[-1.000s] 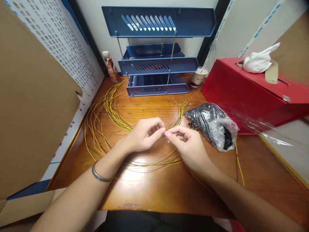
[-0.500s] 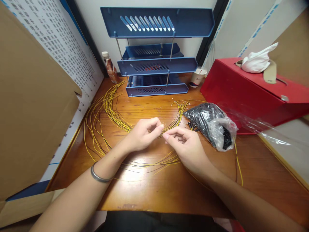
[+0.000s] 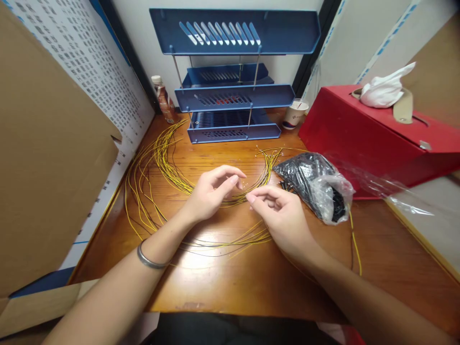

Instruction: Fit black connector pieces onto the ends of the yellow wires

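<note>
Over the middle of the table, my left hand (image 3: 214, 191) holds nothing, its thumb and fingers apart. To its right, my right hand (image 3: 278, 211) is closed in a pinch, thumb against forefinger; whatever sits between the tips is too small or hidden to make out. A gap separates the two hands. Beneath and behind them curves a loose bundle of yellow and dark wires (image 3: 168, 167), with small pale tips at its right end. More strands cross the table below the hands. Just right of my right hand lies a clear plastic bag (image 3: 305, 179) of small black parts, its mouth open.
A blue tiered file tray (image 3: 233, 134) stands at the back, between a bottle (image 3: 165, 101) and a paper cup (image 3: 294, 115). A red box (image 3: 362, 139) with tissue on top fills the right side. Brown cardboard (image 3: 53, 158) stands along the left.
My left hand has drawn back left, away from my right hand, and its pinch has opened. My right hand stays nearly in place, still pinched.
</note>
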The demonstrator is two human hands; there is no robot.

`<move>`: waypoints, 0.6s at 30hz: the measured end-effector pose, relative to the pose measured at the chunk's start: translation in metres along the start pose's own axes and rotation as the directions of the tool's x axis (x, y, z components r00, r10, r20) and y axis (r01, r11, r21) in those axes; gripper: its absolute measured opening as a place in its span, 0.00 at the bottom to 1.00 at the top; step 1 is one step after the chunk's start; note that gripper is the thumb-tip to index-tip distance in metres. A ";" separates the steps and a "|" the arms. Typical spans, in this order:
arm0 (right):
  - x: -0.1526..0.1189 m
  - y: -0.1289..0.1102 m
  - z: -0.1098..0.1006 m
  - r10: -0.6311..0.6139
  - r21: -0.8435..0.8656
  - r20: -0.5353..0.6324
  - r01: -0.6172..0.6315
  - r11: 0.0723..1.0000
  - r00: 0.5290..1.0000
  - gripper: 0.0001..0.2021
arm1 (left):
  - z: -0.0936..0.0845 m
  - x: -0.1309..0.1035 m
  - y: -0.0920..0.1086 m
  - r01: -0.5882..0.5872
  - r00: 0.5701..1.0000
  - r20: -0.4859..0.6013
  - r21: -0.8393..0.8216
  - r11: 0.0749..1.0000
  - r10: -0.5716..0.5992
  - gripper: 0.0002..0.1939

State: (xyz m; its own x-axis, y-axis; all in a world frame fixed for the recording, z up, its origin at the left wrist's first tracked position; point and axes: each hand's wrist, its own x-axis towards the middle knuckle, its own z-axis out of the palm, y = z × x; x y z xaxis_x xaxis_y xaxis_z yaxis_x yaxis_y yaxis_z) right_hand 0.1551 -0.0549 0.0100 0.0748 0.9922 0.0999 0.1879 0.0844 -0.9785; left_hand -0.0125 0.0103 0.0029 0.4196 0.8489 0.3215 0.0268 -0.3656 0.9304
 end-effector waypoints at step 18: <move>-0.001 -0.001 -0.001 -0.018 0.013 -0.001 0.018 1.000 1.000 0.08 | 0.000 -0.002 0.007 -0.036 0.998 0.051 0.127 0.991 0.030 0.11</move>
State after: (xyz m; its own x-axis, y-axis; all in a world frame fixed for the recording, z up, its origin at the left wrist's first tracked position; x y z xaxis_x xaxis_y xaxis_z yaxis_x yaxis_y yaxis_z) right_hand 0.1559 -0.0557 0.0113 0.0721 0.9905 0.1172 0.1766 0.1030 -0.9789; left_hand -0.0132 0.0064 0.0092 0.4657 0.8171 0.3397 0.1263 -0.4413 0.8884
